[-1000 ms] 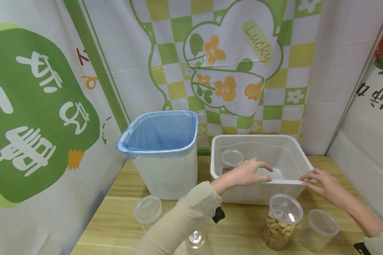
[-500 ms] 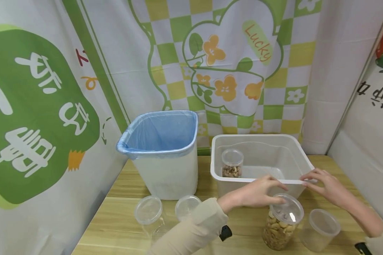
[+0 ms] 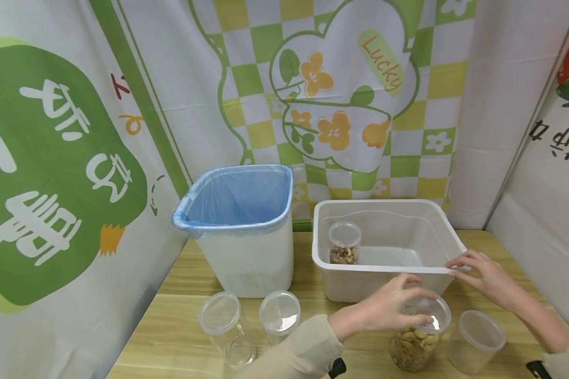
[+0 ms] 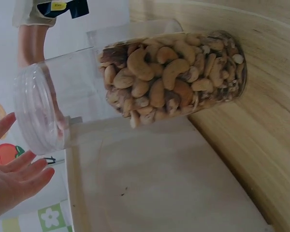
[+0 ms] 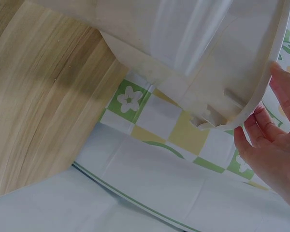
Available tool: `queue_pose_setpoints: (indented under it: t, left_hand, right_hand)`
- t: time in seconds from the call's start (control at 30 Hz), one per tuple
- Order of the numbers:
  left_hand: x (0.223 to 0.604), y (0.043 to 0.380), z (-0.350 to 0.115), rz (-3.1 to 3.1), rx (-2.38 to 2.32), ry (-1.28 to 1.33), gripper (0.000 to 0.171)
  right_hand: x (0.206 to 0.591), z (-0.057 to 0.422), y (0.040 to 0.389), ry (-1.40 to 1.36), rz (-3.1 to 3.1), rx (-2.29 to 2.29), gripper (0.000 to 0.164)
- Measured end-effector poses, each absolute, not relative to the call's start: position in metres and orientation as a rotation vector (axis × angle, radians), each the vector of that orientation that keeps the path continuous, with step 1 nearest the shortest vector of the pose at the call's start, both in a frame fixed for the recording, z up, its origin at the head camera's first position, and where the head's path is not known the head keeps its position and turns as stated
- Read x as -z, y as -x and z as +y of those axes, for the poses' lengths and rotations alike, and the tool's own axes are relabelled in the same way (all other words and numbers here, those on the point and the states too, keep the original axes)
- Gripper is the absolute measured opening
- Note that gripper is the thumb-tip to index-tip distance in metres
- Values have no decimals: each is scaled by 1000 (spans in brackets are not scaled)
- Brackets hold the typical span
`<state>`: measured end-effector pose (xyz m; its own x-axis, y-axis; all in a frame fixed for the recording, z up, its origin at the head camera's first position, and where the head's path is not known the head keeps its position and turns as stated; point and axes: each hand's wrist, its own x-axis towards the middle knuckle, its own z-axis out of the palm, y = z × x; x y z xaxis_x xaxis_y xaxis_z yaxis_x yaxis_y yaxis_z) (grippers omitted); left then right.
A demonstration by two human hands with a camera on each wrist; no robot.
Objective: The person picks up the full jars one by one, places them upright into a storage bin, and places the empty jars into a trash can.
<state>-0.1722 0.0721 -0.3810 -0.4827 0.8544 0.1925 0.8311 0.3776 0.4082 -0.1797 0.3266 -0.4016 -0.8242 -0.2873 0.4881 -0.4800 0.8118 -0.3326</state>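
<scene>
A clear screw-lid jar of cashews [image 3: 413, 345] stands on the table in front of the white plastic bin [image 3: 384, 284]. My left hand [image 3: 389, 308] reaches over its lid, thumb and fingers spread at the lid's edge. In the left wrist view the jar [image 4: 169, 72] appears sideways, nuts filling its lower part, and the left fingertips [image 4: 41, 174] lie close by the lid. At the bin's front right corner, my right hand [image 3: 486, 276] pinches the rim. The right wrist view shows the right thumb under that rim and the fingers over it. A smaller jar of nuts [image 3: 345, 245] stands inside the bin.
An empty clear tub [image 3: 475, 339] stands right of the cashew jar. Two lidded clear jars [image 3: 220, 316] [image 3: 281, 313] stand at the front left. Behind them is a tall white wastebasket [image 3: 246, 263] with a blue liner. Printed curtains [image 3: 351, 105] close off the back and sides.
My left hand has moved from over the bin's front rim down and toward me to the cashew jar's lid. The right hand has stayed on the bin's corner.
</scene>
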Motion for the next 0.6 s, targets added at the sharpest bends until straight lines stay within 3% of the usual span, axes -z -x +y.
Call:
queue_pose_setpoints:
  t: [0.6]
  left_hand:
    - [414,161,75,2620,-829,-1454,56]
  right_hand:
    - [403,326,180,-574,-2562,-644,14]
